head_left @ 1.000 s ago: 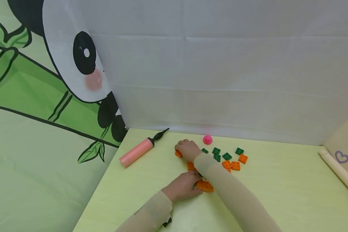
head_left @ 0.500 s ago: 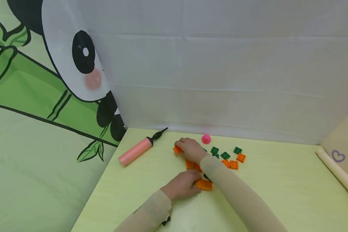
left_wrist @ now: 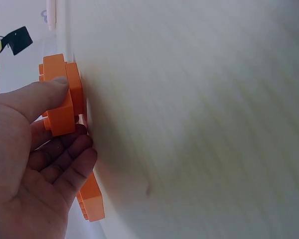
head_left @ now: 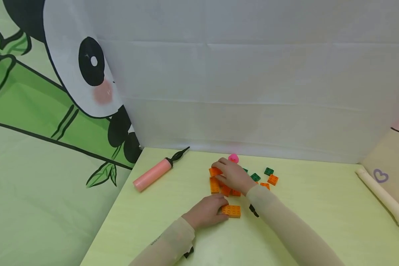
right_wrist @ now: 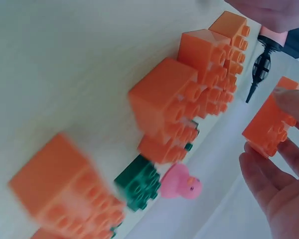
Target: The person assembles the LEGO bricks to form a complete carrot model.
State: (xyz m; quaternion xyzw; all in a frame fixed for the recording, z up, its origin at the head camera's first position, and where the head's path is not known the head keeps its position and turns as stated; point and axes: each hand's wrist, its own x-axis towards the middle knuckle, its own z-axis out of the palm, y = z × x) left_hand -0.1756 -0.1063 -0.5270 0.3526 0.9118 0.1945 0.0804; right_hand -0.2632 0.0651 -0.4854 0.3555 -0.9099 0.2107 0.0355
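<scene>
A plain white cloth wall [head_left: 239,74] stands behind a pale yellow tabletop [head_left: 306,221]. Near the tabletop's left edge lies a pink balloon pump [head_left: 154,174], its black nozzle toward the wall. The left hand [head_left: 205,213] is partly closed, thumb and forefinger pinching an orange eight-stud block [head_left: 231,211] at the near side. Ahead of it, the right hand [head_left: 235,175] grips a raised orange block [head_left: 215,171] between thumb and fingers. More orange blocks [head_left: 225,190] cluster between the hands and off to the right. Beyond the right hand sits a pink toy duck [head_left: 233,158]; small green blocks [head_left: 255,177] lie farther right.
</scene>
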